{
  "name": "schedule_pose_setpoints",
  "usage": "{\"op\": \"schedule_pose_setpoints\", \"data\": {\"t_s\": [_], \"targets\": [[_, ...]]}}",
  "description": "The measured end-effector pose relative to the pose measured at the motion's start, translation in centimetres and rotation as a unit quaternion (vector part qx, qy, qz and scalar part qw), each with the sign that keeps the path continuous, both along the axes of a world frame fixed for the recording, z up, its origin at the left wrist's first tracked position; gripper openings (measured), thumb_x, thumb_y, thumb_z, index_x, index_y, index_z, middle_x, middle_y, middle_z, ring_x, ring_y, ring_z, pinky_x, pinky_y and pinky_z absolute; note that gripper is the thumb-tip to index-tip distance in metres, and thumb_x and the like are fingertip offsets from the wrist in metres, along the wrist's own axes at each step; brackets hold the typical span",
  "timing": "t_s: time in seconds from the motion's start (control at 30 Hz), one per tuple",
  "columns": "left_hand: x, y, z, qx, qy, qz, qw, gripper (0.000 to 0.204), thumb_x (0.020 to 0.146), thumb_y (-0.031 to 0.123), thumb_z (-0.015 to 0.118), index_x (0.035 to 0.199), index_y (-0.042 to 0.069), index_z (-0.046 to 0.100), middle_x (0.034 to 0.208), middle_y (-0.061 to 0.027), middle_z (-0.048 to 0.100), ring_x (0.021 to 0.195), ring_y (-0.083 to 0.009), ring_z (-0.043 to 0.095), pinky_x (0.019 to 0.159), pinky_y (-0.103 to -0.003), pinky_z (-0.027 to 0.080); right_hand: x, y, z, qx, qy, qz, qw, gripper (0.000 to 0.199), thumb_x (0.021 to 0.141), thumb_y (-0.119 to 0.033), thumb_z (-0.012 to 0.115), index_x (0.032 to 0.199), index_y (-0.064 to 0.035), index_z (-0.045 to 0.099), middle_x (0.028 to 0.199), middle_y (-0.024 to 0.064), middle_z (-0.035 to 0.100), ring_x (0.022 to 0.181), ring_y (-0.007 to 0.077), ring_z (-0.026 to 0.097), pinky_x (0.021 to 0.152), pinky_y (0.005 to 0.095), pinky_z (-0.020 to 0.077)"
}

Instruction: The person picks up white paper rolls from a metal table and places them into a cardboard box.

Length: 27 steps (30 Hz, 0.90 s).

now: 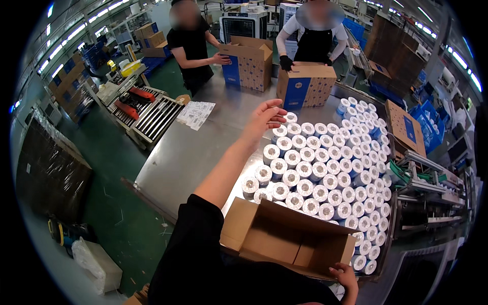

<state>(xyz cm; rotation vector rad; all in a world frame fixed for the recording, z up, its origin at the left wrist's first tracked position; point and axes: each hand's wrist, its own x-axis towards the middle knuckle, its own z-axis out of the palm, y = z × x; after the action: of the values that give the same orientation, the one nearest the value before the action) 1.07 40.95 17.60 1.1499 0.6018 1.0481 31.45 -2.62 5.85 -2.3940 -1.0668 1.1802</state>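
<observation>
An open cardboard box [284, 239] stands in front of me at the near edge of the metal table, its inside bare. At its right near corner, the fingers of my right hand [345, 276] are curled over the rim. My left hand [265, 119] is stretched far forward over the table, fingers extended and holding nothing, close to the farthest rolls on the left. Many upright rolls [303, 169] with white round ends and blue-and-white wrapping stand packed together to the right of my left forearm and beyond the box.
Across the metal table [175, 152], two people handle printed cardboard boxes [254, 66] [307, 84]. A printed sheet [195, 114] lies at the table's left edge. Beyond it is a roller conveyor [155, 117]. A flattened carton [406, 127] and machine rails [432, 188] border the right side.
</observation>
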Motion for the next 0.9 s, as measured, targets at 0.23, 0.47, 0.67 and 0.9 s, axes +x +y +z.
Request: {"op": "schedule_pose_setpoints", "data": {"t_s": [0.23, 0.47, 0.67, 0.9], "targets": [[-4.6, -3.2, -4.5, -0.128, 0.071, 0.045, 0.988, 0.036, 0.090, 0.027, 0.050, 0.119, 0.005, 0.049, 0.096, -0.0070, 0.059, 0.085, -0.0169, 0.059, 0.075, -0.030, 0.049, 1.3, -0.5, -0.5, 0.024, 0.007, 0.025, 0.999, 0.049, 0.076, -0.032, 0.069, 0.107, 0.0042, 0.060, 0.092, 0.0145, 0.066, 0.086, 0.0197, 0.062, 0.079, 0.0293, 0.0462], [-22.7, -3.8, -17.5, -0.326, 0.420, -0.035, 0.846, 0.038, 0.085, 0.037, 0.053, 0.110, 0.010, 0.057, 0.098, -0.0045, 0.061, 0.092, -0.0203, 0.060, 0.080, -0.036, 0.049, 4.0, -2.9, -4.0, -0.006, 0.110, -0.029, 0.993, 0.038, 0.086, -0.031, 0.059, 0.107, 0.0005, 0.057, 0.081, 0.0067, 0.063, 0.076, 0.0125, 0.061, 0.061, 0.0250, 0.0471], [-34.9, -12.8, -33.5, -0.258, 0.450, 0.155, 0.841, 0.050, 0.093, 0.040, 0.038, 0.129, 0.006, 0.045, 0.136, -0.0120, 0.041, 0.121, -0.0311, 0.041, 0.100, -0.044, 0.034, 2.7, 0.7, 0.1, -0.036, 0.181, -0.057, 0.981, 0.050, 0.084, -0.028, 0.064, 0.118, 0.0056, 0.048, 0.091, 0.0117, 0.063, 0.081, 0.0158, 0.062, 0.057, 0.0269, 0.0506], [-20.7, -21.4, -39.6, -0.191, 0.794, -0.274, 0.509, 0.045, 0.075, 0.042, 0.055, 0.116, 0.024, 0.060, 0.128, -0.0036, 0.052, 0.125, -0.0228, 0.041, 0.100, -0.058, 0.018, 6.6, -2.0, -3.9, 0.005, -0.027, -0.058, 0.998, 0.043, 0.081, -0.030, 0.065, 0.109, 0.0016, 0.057, 0.085, 0.0097, 0.064, 0.070, 0.0148, 0.062, 0.051, 0.0258, 0.0500]]}}
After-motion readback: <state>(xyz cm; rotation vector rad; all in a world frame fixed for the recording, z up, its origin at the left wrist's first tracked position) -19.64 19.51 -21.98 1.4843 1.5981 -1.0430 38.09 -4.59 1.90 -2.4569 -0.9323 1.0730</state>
